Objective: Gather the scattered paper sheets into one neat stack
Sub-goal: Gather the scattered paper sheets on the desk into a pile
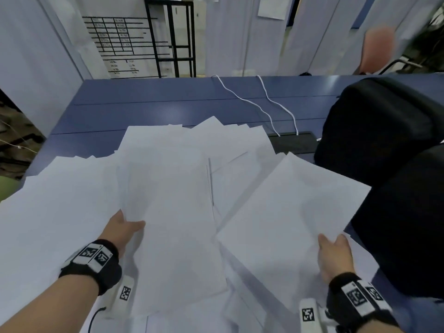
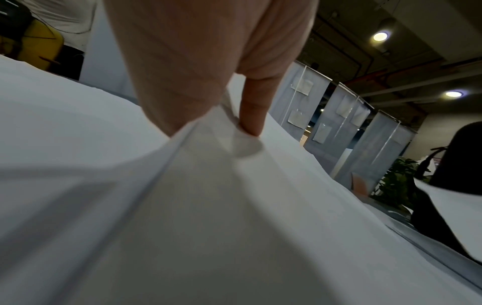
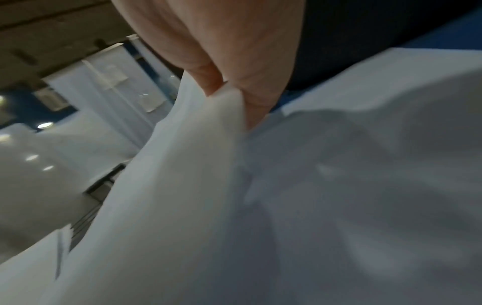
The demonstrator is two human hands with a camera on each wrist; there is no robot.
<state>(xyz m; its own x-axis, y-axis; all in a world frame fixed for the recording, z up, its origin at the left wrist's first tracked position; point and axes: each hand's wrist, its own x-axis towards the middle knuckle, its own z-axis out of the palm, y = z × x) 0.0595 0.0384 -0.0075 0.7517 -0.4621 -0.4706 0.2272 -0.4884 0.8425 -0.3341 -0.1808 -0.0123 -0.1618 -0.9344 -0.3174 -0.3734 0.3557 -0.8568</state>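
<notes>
Several white paper sheets (image 1: 72,200) lie spread and overlapping across the blue table (image 1: 149,102). My left hand (image 1: 125,224) pinches the near left edge of a small bundle of sheets (image 1: 173,212) at the centre; the left wrist view shows thumb and fingers (image 2: 251,115) clamped on that lifted edge (image 2: 208,132). My right hand (image 1: 332,248) pinches the near right corner of another sheet (image 1: 288,203), raised at an angle over the pile. In the right wrist view its fingers (image 3: 258,97) squeeze the paper's corner (image 3: 227,97).
A black chair back (image 1: 384,150) stands close on the right, against the table. Two white cables (image 1: 264,109) run over the far table to a dark flat device (image 1: 293,143). White partition panels (image 1: 240,44) and a black metal frame (image 1: 173,37) stand behind.
</notes>
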